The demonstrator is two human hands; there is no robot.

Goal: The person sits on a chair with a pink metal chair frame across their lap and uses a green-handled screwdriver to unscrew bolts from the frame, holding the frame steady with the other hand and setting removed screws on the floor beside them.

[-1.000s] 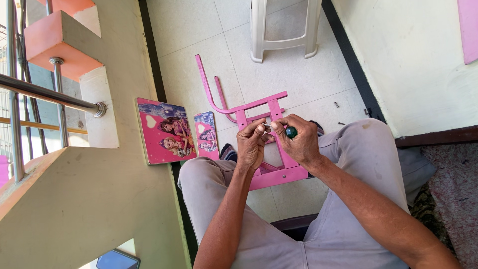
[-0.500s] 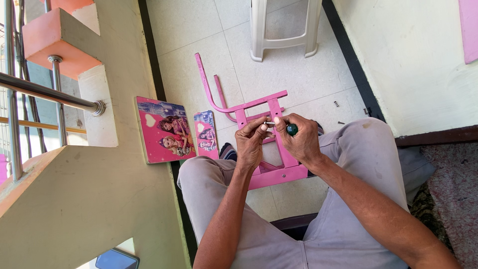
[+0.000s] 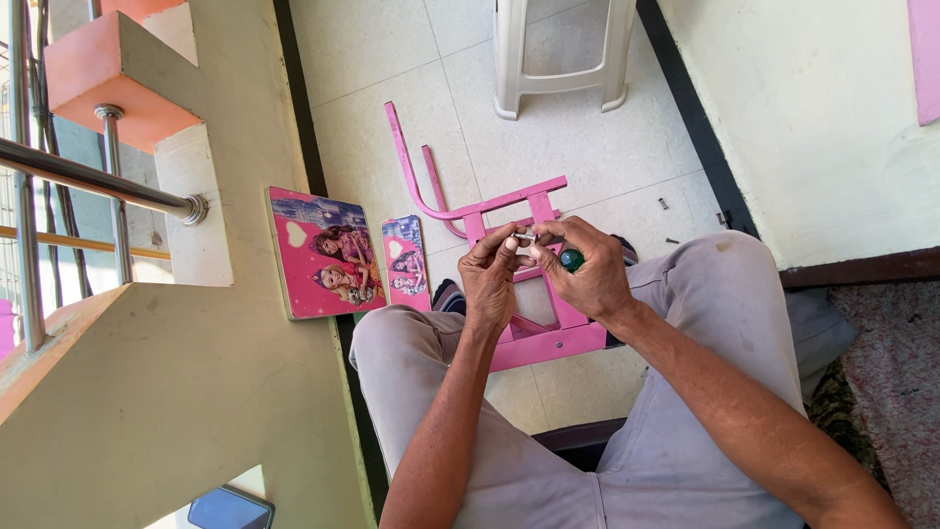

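Your right hand (image 3: pixel 587 274) is wrapped around a green-handled screwdriver (image 3: pixel 571 260), its metal tip reaching toward your left hand (image 3: pixel 493 274) — whose fingertips are pinched on a small metal piece I cannot make out. Both hands hover above the pink metal frame (image 3: pixel 534 284) lying on the tiled floor (image 3: pixel 607 147) between your knees.

Head-worn view, straight down, close
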